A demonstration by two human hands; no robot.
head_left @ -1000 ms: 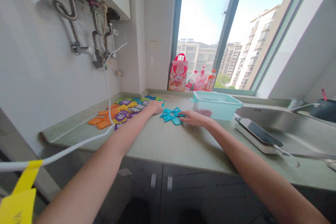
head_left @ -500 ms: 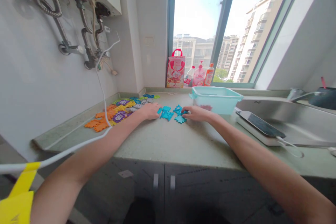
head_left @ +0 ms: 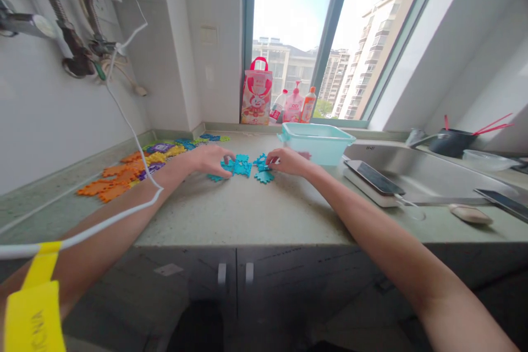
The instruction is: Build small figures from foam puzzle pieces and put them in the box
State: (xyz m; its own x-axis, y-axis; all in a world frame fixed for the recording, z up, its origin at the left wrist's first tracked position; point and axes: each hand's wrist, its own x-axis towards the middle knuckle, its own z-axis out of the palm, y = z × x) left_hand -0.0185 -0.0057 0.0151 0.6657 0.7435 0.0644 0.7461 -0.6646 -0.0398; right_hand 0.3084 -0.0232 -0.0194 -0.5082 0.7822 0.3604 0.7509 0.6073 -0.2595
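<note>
Flat blue interlocking puzzle pieces [head_left: 243, 166] lie on the counter between my hands. My left hand [head_left: 212, 160] is over the left end of this group, thumb and fingers apart, with blue pieces showing between and beneath them. My right hand [head_left: 289, 160] has its fingertips closed on the edge of a dark-shaded blue puzzle piece [head_left: 260, 161] that looks slightly raised. Just below it, a scalloped blue piece [head_left: 264, 176] rests on the counter. Orange pieces [head_left: 119, 175], with purple, yellow and other coloured ones, are spread beyond my left forearm.
A pale turquoise tub [head_left: 319, 146] stands behind my right hand. To the right are a phone [head_left: 377, 177] on a white block, the steel sink [head_left: 429, 173] and a soap-like bar [head_left: 470, 214]. A white cable [head_left: 136, 143] hangs across my left arm. Bottles [head_left: 293, 105] line the windowsill.
The view has turned to the right. My left hand's fingers have spread, and more blue pieces show under them. My right hand stays at the right-hand blue pieces.
</note>
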